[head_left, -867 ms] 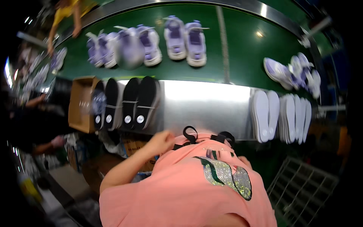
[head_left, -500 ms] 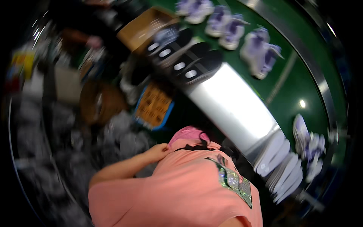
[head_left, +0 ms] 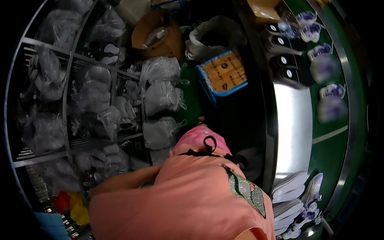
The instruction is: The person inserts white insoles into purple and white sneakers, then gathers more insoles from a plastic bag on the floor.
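Note:
My left forearm point(head_left: 134, 179) is bent across my left side, and its hand is hidden behind my salmon-coloured shirt point(head_left: 168, 200). Neither hand shows. Below the shirt hangs a pink checked apron point(head_left: 200, 137) tied with a black bow. To my right, light grey insoles point(head_left: 289, 188) lie stacked at the near end of a shiny metal ledge point(head_left: 294, 132). Black insoles point(head_left: 290, 74) with white oval labels sit in piles at its far end. White and purple shoes point(head_left: 333, 92) stand along the green belt point(head_left: 326, 154) beyond the ledge, two of them blurred.
A metal rack point(head_left: 40, 163) on my left holds clear bags of insoles point(head_left: 92, 90). Ahead are a stool point(head_left: 224, 74) with a taped brown top and blue rim, a whitish plastic bag point(head_left: 193, 46) and a round brown carton point(head_left: 174, 44). Another carton point(head_left: 262, 12) stands far right.
My view has swung left, so the ledge and belt now run along the right and the rack fills the left. My left hand, seen earlier near the apron, has gone behind my shirt.

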Available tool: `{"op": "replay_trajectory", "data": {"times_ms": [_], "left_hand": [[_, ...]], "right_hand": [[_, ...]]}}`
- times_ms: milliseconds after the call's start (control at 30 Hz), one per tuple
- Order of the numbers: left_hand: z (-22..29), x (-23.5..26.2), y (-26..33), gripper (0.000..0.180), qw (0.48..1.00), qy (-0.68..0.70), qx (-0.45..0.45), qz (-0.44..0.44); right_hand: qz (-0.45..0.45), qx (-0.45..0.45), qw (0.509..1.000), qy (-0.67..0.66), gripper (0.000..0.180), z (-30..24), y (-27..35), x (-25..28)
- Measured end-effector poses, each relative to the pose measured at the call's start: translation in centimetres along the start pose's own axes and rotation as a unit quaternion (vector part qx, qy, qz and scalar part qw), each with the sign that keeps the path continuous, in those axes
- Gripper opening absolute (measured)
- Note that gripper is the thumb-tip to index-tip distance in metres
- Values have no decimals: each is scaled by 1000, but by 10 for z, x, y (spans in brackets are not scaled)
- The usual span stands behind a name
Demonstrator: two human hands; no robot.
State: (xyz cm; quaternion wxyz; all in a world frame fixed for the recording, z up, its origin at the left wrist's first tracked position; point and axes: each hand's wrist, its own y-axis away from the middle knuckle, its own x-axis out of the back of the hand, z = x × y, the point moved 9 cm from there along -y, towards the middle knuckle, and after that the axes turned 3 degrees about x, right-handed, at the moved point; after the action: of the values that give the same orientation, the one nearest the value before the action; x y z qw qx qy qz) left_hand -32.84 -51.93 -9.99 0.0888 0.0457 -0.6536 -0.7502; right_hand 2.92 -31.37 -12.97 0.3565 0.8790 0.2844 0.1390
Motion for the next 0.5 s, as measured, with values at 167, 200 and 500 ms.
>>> {"op": "replay_trajectory", "data": {"times_ms": [167,200,500], "left_hand": [[-15,41,47,40,992,27,15,-125],[-11,56,61,41,988,24,12,-149],[11,187,24,43,949,-257,-83,-165]], "right_hand": [[-58,36,991,115,31,-91,-56,-43],[-67,44,988,135,31,-109,-69,-54],[-237,26,910,341,30,-251,-142,-175]]}}
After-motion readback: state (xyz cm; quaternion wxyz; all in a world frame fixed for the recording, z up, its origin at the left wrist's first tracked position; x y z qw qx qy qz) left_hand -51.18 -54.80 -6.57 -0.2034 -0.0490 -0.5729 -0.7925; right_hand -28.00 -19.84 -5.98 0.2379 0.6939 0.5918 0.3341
